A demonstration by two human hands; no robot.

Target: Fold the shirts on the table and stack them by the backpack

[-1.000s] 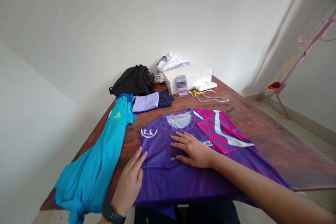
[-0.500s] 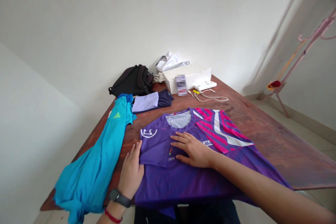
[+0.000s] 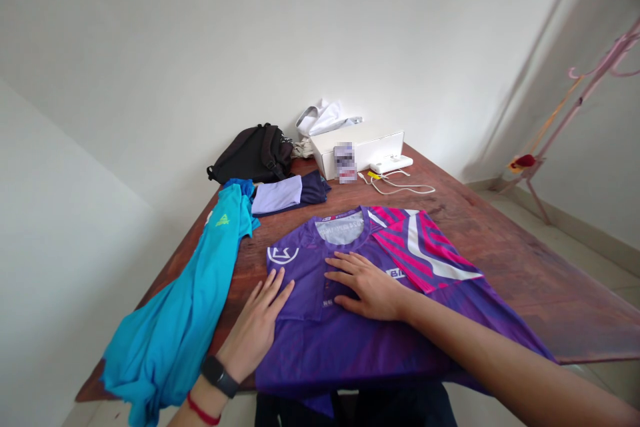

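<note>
A purple jersey point(image 3: 350, 353) with a pink-and-white striped sleeve lies spread on the wooden table, its collar pointing away from me. Both short sleeves are laid inward over its front, and its lower end reaches the near table edge. My left hand point(image 3: 257, 320), with a dark band on the wrist, rests its spread fingers on the plain purple sleeve at the left. Flat on the chest below the collar lies my right hand point(image 3: 367, 287), fingers apart. Neither hand grips the cloth. To the left, a bright blue shirt point(image 3: 195, 300) lies bunched lengthwise.
Behind the jersey are folded lilac and navy cloths point(image 3: 277, 193), a black backpack point(image 3: 250, 153) and a white box point(image 3: 370, 143). A white power strip point(image 3: 393, 164) with a cable point(image 3: 405, 187) sits before the box. On the right, a pink stand point(image 3: 580, 103) stands on the floor.
My left hand has moved from the jersey's left edge onto the folded sleeve, its fingers now spread on top. The sleeve's edge has shifted slightly. My right hand has stayed in place.
</note>
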